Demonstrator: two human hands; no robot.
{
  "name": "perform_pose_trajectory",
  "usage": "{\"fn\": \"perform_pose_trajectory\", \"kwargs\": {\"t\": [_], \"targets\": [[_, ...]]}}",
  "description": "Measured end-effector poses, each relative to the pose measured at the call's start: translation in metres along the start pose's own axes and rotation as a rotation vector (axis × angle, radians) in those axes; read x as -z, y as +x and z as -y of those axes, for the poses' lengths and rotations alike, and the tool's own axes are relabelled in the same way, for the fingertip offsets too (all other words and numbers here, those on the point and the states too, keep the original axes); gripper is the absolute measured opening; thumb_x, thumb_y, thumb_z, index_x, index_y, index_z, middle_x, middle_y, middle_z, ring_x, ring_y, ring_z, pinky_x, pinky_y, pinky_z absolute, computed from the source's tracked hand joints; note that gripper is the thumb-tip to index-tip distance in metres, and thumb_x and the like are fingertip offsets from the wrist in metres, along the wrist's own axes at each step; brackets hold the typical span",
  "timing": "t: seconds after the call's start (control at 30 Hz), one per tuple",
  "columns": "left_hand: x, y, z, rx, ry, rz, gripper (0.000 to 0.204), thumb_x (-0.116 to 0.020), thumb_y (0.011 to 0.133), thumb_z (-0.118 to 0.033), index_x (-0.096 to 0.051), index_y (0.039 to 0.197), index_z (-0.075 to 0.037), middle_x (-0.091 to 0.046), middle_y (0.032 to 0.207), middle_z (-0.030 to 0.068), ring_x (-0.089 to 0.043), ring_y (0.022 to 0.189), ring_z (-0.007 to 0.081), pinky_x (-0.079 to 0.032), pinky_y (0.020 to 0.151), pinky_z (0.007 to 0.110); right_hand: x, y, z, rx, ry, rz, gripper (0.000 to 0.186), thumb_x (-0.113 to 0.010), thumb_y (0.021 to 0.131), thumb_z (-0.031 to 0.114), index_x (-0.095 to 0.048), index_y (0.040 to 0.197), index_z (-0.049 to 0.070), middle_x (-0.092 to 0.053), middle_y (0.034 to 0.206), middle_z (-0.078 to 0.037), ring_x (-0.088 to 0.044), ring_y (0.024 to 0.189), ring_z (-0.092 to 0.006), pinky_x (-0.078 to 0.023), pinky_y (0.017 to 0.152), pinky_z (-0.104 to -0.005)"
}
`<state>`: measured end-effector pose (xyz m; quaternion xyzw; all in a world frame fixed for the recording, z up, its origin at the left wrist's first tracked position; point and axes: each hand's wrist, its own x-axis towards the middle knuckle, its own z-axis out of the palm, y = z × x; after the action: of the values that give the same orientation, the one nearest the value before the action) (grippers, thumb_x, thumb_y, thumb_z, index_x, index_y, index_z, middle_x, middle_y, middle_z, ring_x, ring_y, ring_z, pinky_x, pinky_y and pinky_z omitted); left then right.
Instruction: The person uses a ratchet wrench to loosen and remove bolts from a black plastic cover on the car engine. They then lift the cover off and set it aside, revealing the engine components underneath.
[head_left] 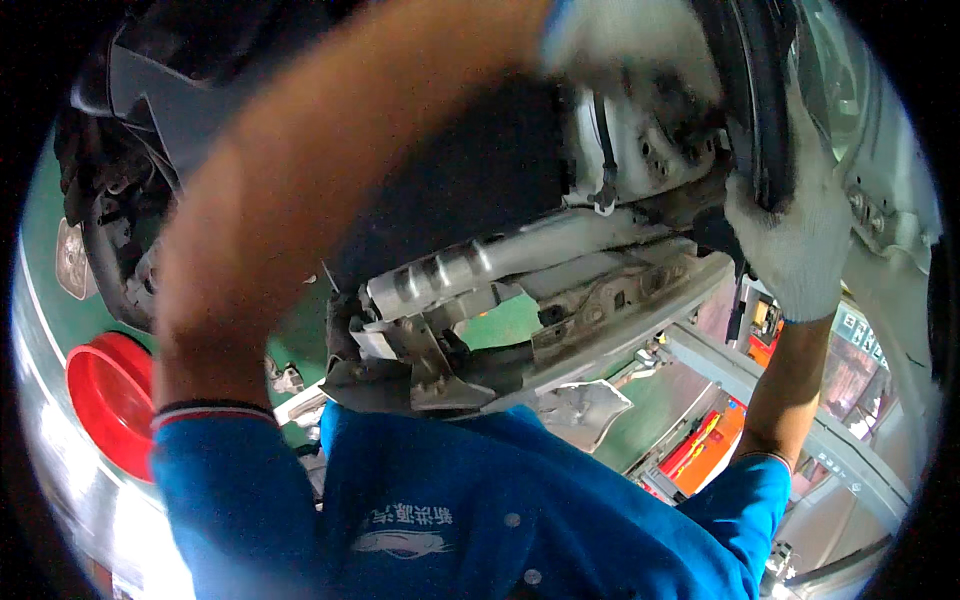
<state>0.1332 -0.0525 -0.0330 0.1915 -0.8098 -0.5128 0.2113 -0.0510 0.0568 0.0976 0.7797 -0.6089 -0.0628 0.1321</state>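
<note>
My right hand (800,245), in a whitish knit glove, is closed around a long black part (762,100) that stands upright at the right, beside the pale car body. Its exact kind I cannot make out. Reaching across from the left, my left arm brings my left hand (632,45), also gloved, to the top of the view close to the black part. Motion blurs that hand, so its fingers cannot be read. Below both hands lies the exposed metal body structure (645,145), with a dusty silver rail (500,258) running along the car's edge in front of me.
A large dark panel (470,150) fills the middle, and black plastic car parts (110,215) hang at the left. On the green floor stands a red basin (105,400). Lower right are a grey metal beam (790,405) and an orange toolbox (712,450).
</note>
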Motion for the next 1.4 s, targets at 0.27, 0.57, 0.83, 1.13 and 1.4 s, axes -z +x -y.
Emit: {"fn": "perform_pose_trajectory", "kwargs": {"t": [0.27,0.57,0.83,1.13,1.4], "targets": [[-0.123,0.012,-0.047,0.402,-0.357,-0.996,0.025,-0.059,0.097,-0.024,-0.073,0.103,-0.003,-0.071,0.085,0.0169,-0.071,0.078,0.0318,-0.057,0.07,0.048,-0.007,0.007,-0.007,0.126,-0.012,-0.082,0.078,-0.074,0.077,0.012,-0.047,0.15,0.012,-0.069,0.116,-0.022,-0.07,0.1,-0.0405,-0.057,0.084,-0.0468],[-0.003,0.013,0.007,0.212,-0.607,-0.029,0.034,-0.062,0.092,-0.027,-0.071,0.103,0.004,-0.073,0.093,0.0226,-0.073,0.069,0.0337,-0.059,0.063,0.044,-0.002,0.0,0.002,0.087,0.051,-0.001,0.082,-0.074,0.077,0.005,-0.044,0.153,0.009,-0.067,0.126,-0.021,-0.071,0.104,-0.0319,-0.057,0.089,-0.0396],[-0.105,0.01,-0.051,0.444,-0.793,-0.723,0.039,-0.056,0.101,-0.03,-0.06,0.121,0.004,-0.068,0.106,0.029,-0.065,0.099,0.0479,-0.052,0.091,0.05,0.006,0.012,0.011,0.082,-0.159,0.065,0.077,-0.076,0.072,0.017,-0.046,0.14,-0.002,-0.067,0.094,-0.021,-0.069,0.084,-0.0385,-0.056,0.072,-0.0491],[-0.088,0.005,-0.04,0.261,-0.402,-0.451,0.03,-0.053,0.104,-0.014,-0.062,0.128,0.0,-0.065,0.098,0.0089,-0.062,0.084,0.0167,-0.049,0.074,0.031,0.006,0.0,0.012,-0.014,-0.156,0.08,0.064,-0.066,0.087,0.028,-0.045,0.14,0.0,-0.071,0.09,-0.018,-0.072,0.078,-0.0343,-0.057,0.071,-0.0462],[-0.034,0.002,-0.03,0.167,-0.08,-0.292,0.025,-0.06,0.099,-0.016,-0.064,0.116,0.002,-0.065,0.086,0.0089,-0.062,0.072,0.0168,-0.049,0.06,0.033,-0.007,-0.004,0.015,-0.004,-0.171,-0.033,0.054,-0.064,0.091,0.028,-0.056,0.136,0.0,-0.071,0.088,-0.014,-0.071,0.075,-0.0271,-0.054,0.066,-0.0404]]}}
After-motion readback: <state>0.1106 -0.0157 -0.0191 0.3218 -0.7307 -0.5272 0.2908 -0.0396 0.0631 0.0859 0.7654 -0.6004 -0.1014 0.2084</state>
